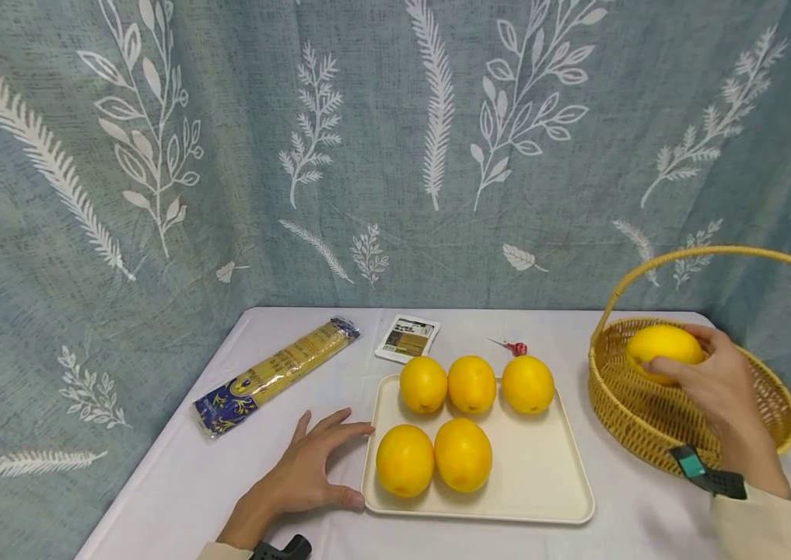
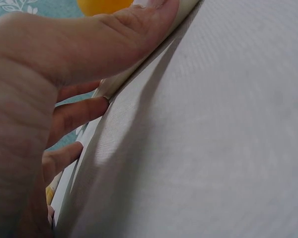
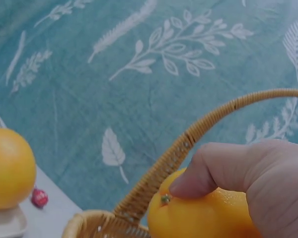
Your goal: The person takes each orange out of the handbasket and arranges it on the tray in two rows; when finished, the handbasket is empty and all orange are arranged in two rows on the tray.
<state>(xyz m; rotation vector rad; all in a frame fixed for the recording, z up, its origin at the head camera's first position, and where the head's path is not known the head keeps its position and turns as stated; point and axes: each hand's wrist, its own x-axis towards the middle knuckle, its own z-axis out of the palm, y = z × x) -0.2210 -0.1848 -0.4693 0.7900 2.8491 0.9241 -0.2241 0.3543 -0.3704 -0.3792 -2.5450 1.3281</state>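
Observation:
My right hand (image 1: 724, 381) grips an orange (image 1: 664, 351) over the wicker basket (image 1: 605, 389) at the right; in the right wrist view the thumb presses beside the stem end of that orange (image 3: 208, 213). A cream tray (image 1: 535, 474) lies in front, with several more oranges (image 1: 463, 455) in two rows, its right part bare. My left hand (image 1: 311, 470) rests at the tray's left edge, fingers spread, thumb and fingertip right at the rim. Seen from the left wrist, the thumb (image 2: 114, 44) lies along the tray rim, and the other fingers reach down past it.
A pack of spaghetti (image 1: 276, 373) lies back left. Behind the tray are a small flat packet (image 1: 407, 338) and a red-wrapped lollipop (image 1: 517, 348). The basket's tall handle (image 1: 717, 250) arches above its bowl. A patterned curtain (image 1: 381, 155) hangs along the table's back edge.

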